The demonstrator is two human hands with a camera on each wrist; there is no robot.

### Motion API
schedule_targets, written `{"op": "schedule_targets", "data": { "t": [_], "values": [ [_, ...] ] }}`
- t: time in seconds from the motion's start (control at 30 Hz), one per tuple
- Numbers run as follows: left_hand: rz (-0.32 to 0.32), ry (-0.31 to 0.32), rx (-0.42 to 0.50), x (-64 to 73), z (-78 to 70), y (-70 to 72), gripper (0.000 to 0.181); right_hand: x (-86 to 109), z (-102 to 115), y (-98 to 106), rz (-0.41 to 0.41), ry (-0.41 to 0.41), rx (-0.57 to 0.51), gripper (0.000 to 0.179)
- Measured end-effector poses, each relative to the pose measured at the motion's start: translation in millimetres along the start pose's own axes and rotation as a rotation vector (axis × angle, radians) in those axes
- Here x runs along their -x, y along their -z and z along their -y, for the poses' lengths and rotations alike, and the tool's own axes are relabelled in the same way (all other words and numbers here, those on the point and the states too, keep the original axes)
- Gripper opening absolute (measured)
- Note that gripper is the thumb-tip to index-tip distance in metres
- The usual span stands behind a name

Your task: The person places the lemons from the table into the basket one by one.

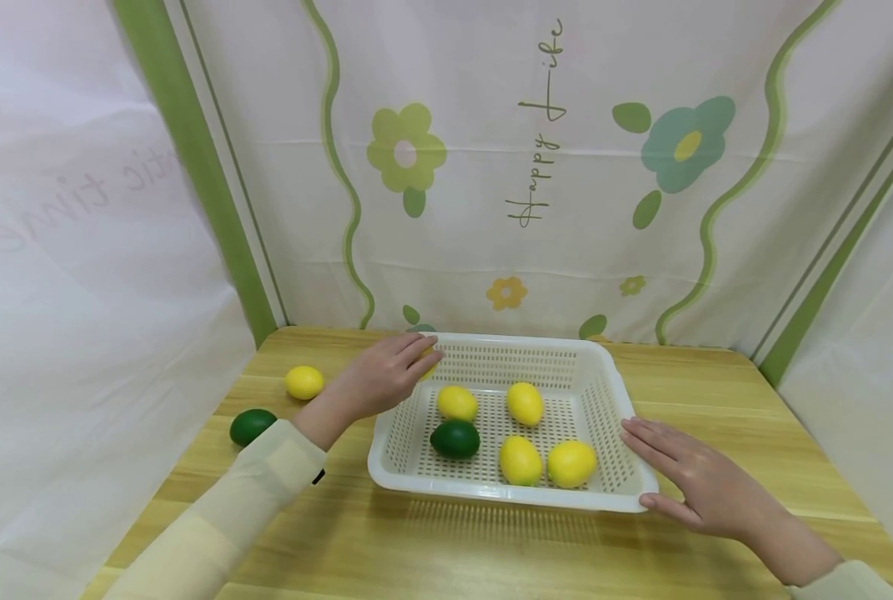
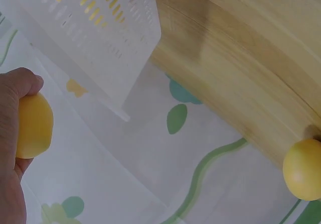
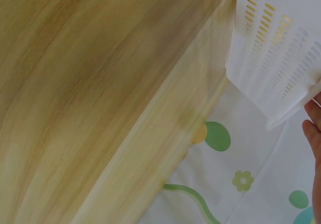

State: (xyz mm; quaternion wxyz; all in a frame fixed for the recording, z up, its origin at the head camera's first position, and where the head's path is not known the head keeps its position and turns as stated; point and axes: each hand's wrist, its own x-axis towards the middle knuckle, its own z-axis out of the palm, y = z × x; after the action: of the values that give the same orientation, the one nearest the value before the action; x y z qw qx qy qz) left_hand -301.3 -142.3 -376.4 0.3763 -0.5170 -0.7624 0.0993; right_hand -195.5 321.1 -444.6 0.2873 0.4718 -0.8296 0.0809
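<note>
A white perforated plastic basket (image 1: 512,493) stands on the table. Inside it lie several yellow lemons (image 1: 524,404) and one dark green lemon-shaped fruit (image 1: 455,439). Over the basket's back left part, my left hand (image 1: 382,375) grips a lemon (image 2: 35,125); in the head view the fingers hide most of that fruit. My right hand (image 1: 704,483) touches the basket's right rim near the front corner, its fingers fairly straight and the thumb at the corner. Only part of this hand (image 3: 316,133) shows in the right wrist view, beside the rim.
Left of the basket, another lemon (image 1: 304,382) and a second green fruit (image 1: 253,427) lie on the wooden table (image 1: 326,550). A small black object (image 1: 318,477) shows by the left sleeve. Behind the table hangs a white curtain (image 1: 461,242) with printed flowers; similar cloth hangs at both sides.
</note>
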Motion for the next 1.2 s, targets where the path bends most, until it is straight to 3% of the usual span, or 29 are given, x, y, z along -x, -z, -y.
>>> {"op": "schedule_targets", "data": {
  "t": [0.23, 0.47, 0.77, 1.2],
  "values": [
    [0.084, -0.02, 0.043, -4.1, -5.7, -5.3, 0.043, 1.0, 0.2, -1.1, -0.016, -0.002, 0.001, 0.068],
    [0.118, -0.023, 0.091, -7.4, -9.3, -10.5, 0.045, 1.3, 1.0, -0.9, -0.012, -0.015, 0.003, 0.068],
    [0.209, -0.003, 0.181, -12.1, -13.9, -14.3, 0.06, 1.9, 1.0, -1.5, -0.013, -0.02, 0.002, 0.068],
    [0.329, 0.046, 0.289, -15.7, -17.8, -18.8, 0.058, 2.1, 0.7, -3.3, -0.026, -0.014, -0.005, 0.068]
  ]
}}
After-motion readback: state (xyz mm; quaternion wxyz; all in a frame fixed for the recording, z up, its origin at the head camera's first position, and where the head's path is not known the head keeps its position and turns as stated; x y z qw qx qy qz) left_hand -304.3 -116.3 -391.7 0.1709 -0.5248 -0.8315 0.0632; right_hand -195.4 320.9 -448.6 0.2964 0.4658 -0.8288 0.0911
